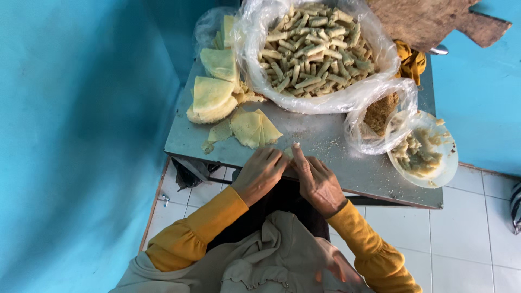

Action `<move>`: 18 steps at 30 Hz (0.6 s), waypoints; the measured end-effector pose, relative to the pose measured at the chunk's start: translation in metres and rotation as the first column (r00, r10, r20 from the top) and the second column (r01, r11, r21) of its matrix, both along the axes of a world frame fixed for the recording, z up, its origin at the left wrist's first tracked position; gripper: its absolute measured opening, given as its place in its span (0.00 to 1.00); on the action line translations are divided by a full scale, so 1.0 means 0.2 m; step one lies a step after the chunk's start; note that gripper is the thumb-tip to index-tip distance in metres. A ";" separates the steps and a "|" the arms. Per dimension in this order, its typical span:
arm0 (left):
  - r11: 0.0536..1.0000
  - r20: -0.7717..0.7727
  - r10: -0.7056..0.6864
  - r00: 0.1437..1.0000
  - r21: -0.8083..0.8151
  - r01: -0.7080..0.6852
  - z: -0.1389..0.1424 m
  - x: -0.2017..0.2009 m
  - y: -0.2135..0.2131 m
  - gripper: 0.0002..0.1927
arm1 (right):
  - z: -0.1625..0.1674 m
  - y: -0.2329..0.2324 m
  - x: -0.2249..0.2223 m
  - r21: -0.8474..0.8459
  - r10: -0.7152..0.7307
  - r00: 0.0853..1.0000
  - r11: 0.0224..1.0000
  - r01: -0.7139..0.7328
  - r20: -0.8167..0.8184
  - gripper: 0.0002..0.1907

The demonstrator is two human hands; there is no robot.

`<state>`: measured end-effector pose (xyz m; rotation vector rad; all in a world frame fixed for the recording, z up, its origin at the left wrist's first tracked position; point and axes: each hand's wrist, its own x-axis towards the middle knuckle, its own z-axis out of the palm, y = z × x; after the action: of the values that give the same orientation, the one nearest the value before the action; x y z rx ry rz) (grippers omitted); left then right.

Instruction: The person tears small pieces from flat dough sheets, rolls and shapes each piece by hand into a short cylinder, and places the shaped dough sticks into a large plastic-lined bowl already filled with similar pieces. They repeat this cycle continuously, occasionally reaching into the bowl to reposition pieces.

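My left hand (260, 172) and my right hand (315, 179) meet at the near edge of a metal table (336, 163), fingers curled together over a small pale piece of wrapper (287, 153) that is mostly hidden between them. My right index finger points up and away. Just beyond my hands lie cut yellow wrapper wedges (254, 128). Further left stand stacks of folded yellow wrappers (210, 97).
A large clear plastic bag (315, 49) holds several rolled sticks. At the right a smaller bag of brown crumbs (380, 111) sits by a white plate of pale filling (423, 154). A wooden board (434, 19) leans behind. Blue walls; white tiled floor.
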<state>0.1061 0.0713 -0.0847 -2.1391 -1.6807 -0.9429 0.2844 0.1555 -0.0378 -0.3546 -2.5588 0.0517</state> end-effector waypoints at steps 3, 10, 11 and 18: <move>0.998 0.094 0.024 0.995 -0.063 -0.018 0.01 -0.02 0.06 0.10 | 0.02 0.06 -0.03 -0.193 -0.041 0.998 0.981 0.034 -0.037 0.39; 0.995 0.060 0.040 0.997 -0.093 -0.035 0.04 0.01 0.05 0.11 | 0.07 0.04 -0.07 -0.312 -0.083 0.997 0.947 0.076 -0.007 0.38; 0.996 0.032 0.043 0.999 -0.084 -0.041 0.04 0.01 0.03 0.12 | 0.08 0.03 -0.06 -0.221 -0.064 0.998 0.973 0.063 0.004 0.38; 0.982 -0.202 0.182 0.962 -0.021 -0.190 0.08 0.04 -0.05 0.20 | 0.06 0.04 -0.05 0.030 -0.016 0.999 0.999 0.015 0.041 0.41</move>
<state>0.1141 0.0620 -0.0696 -1.9822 -1.7738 -0.6249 0.2751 0.1629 -0.0261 -0.3680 -2.5943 0.0001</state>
